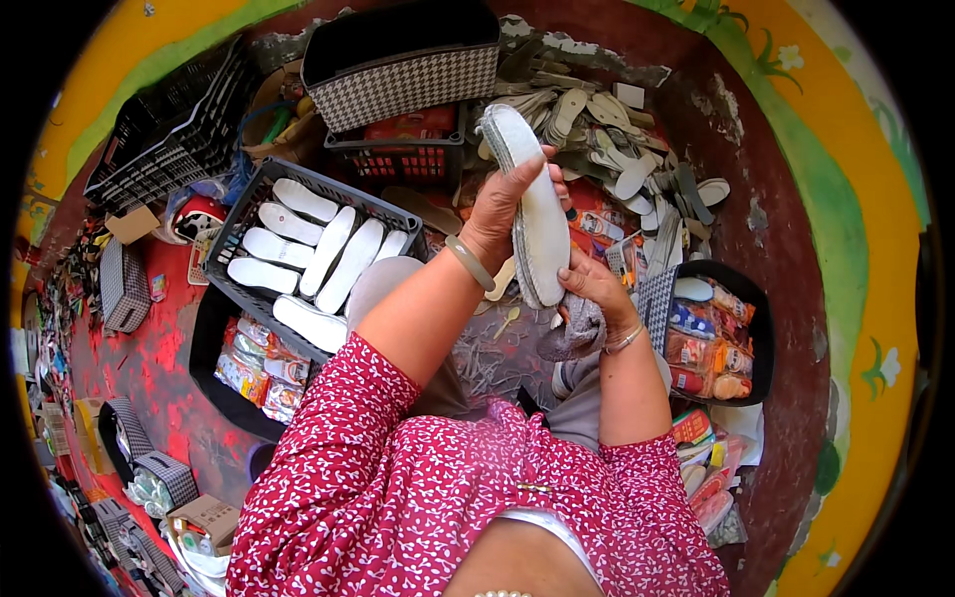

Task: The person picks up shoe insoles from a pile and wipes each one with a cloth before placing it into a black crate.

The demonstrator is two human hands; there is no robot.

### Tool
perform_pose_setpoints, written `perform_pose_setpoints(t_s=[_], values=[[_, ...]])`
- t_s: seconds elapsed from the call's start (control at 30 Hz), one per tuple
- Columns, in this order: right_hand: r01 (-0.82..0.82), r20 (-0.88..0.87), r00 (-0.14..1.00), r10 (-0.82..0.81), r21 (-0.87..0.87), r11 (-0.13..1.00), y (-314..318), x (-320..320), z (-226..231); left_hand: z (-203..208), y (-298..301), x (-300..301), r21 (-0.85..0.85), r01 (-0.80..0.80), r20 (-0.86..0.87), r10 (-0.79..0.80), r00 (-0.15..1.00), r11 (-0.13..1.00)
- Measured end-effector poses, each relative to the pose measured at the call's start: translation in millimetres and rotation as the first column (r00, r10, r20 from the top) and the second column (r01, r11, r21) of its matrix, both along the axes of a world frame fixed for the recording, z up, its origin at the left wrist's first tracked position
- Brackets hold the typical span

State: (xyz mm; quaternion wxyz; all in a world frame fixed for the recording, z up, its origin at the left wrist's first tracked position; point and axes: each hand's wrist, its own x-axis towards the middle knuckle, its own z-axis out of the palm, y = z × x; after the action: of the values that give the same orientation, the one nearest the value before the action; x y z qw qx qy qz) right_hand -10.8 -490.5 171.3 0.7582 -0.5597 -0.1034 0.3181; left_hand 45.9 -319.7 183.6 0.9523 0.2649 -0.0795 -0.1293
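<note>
A stack of white insoles [542,224] with grey edges is held up in front of me, tilted, its toe end pointing away. My left hand [502,204] is closed around the middle of the stack from the left, thumb across the top. At the near end, my right hand [595,284] pinches the stack with the thumb on top. A bunched grey cloth [575,330] hangs just under my right hand; whether the fingers hold it too is hidden. To the left, a black plastic crate [224,234] carries several white insoles [323,249] laid in rows.
Loose insoles [607,129] pile up against the far wall. A houndstooth-patterned bin [403,90] stands on another crate. Black bins of packaged goods sit at left [214,368] and right [756,373]. Fibre scraps [487,348] litter the floor between my legs.
</note>
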Motion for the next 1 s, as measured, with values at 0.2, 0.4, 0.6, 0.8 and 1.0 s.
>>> perform_pose_setpoints(t_s=[0.2,0.4,0.6,0.8,1.0], values=[[-0.043,-0.044,0.998,0.045,0.043,0.998,0.3,-4.3,3.8,7.9,7.0,-3.5,0.106,0.055,0.114,-0.067,0.991,0.993],[0.112,-0.007,0.994,-0.112,0.073,0.991,8.6,-5.1,6.8,13.9,0.6,-5.9,0.084,0.03,-0.021,-0.029,0.999,0.996],[0.193,0.047,0.98,-0.191,-0.034,0.981,-3.7,5.8,-15.1,-27.3,-10.4,6.7,0.4,-0.062,-0.133,0.124,0.983,0.914],[0.469,-0.224,0.872,-0.434,0.131,0.874,-71.3,23.6,-30.3,-12.2,-7.8,7.7,0.35,-0.073,-0.191,0.147,0.97,0.934],[0.585,-0.236,0.808,-0.54,0.433,0.686,-68.3,22.8,-1.0,-19.4,-5.6,-4.2,0.239,0.246,-0.232,-0.191,0.954,0.939]])
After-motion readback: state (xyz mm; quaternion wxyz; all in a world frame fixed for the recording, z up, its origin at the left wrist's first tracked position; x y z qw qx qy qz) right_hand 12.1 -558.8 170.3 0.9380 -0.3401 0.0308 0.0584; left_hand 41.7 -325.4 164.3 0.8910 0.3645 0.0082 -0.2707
